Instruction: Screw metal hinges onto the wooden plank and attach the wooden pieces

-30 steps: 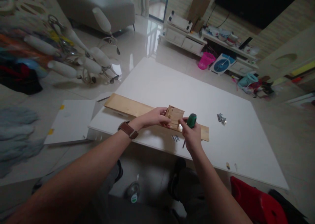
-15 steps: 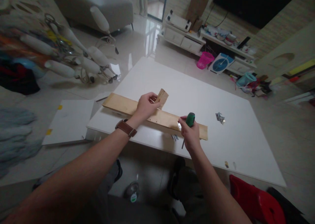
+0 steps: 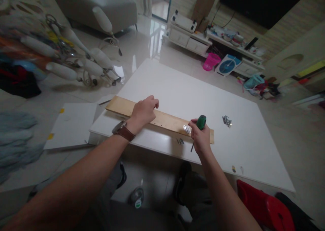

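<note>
A long light wooden plank (image 3: 170, 120) lies across a white board (image 3: 203, 95). Over its left half is my left hand (image 3: 145, 112), with a brown-strapped watch on the wrist; its fingers are curled in, and whatever they may hold is hidden. My right hand (image 3: 200, 136) grips a screwdriver (image 3: 201, 122), green handle up and shaft pointing down past the palm. At those fingertips a small shiny metal plate (image 3: 187, 129) rests against the plank; I cannot tell whether they pinch it. Several screws (image 3: 180, 141) lie just in front of the plank.
Several metal plates (image 3: 227, 121) are piled on the board's right side. Small bits (image 3: 234, 169) sit near its front edge. A red stool (image 3: 264, 204) is at lower right, a clear round container (image 3: 137, 195) on the floor between the feet. White panel (image 3: 73, 126) and chandelier (image 3: 91, 62) stand left.
My left hand has moved left and turned over; the small wood piece it held is out of sight. My right hand has shifted slightly right with the screwdriver, uncovering more of the metal plate.
</note>
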`<state>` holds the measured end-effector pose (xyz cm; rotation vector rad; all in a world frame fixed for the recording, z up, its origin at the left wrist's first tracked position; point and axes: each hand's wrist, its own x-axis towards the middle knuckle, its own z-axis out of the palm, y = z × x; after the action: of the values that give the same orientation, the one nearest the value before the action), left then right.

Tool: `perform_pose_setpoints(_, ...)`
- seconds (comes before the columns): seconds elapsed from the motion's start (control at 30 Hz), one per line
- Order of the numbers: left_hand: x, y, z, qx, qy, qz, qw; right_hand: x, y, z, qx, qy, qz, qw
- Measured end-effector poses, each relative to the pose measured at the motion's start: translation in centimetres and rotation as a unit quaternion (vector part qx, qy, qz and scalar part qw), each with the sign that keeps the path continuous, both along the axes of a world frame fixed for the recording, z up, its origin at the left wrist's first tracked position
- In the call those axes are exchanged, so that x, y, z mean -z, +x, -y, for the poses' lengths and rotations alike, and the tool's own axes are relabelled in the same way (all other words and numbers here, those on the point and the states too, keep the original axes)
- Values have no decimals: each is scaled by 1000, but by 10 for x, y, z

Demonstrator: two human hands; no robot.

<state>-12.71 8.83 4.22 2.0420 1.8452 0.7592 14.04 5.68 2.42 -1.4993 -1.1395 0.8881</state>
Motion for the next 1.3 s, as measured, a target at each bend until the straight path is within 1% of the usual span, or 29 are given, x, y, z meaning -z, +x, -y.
perform_pose_setpoints(0.1, -3, -1, 6, 23, -64, -95, 993, 0, 7, -2, 9, -3, -8, 1000)
perform_pose_setpoints(0.17, -6, 0, 8, 28, -93, -135, 986, -1, 10, -3, 20, -8, -16, 1000)
perform_pose_setpoints(0.33, -7, 2, 11, 40, -126, -162, 978, -9, 8, -3, 36, -17, -46, 998)
perform_pose_setpoints(0.43, -5, 5, 10, 47, -138, -163, 976, -12, 6, 0, 45, -20, -54, 997)
perform_pose_setpoints(0.63, -1, 13, 7, 48, -110, -130, 984, -6, 9, 0, 50, -43, 4, 998)
perform_pose_setpoints(0.73, 2, 15, 6, 50, -92, -115, 988, 0, 8, 0, 45, -45, -17, 998)
perform_pose_setpoints(0.97, 4, 17, 6, 51, -75, -88, 992, 9, -2, -1, 36, -53, -76, 995)
perform_pose_setpoints(1.13, 5, 17, 5, 61, -71, -75, 993, 11, -6, -5, 44, -70, -66, 994)
perform_pose_setpoints(1.3, 4, 16, 4, 59, -77, -66, 993, 14, -9, -6, 46, -69, -53, 995)
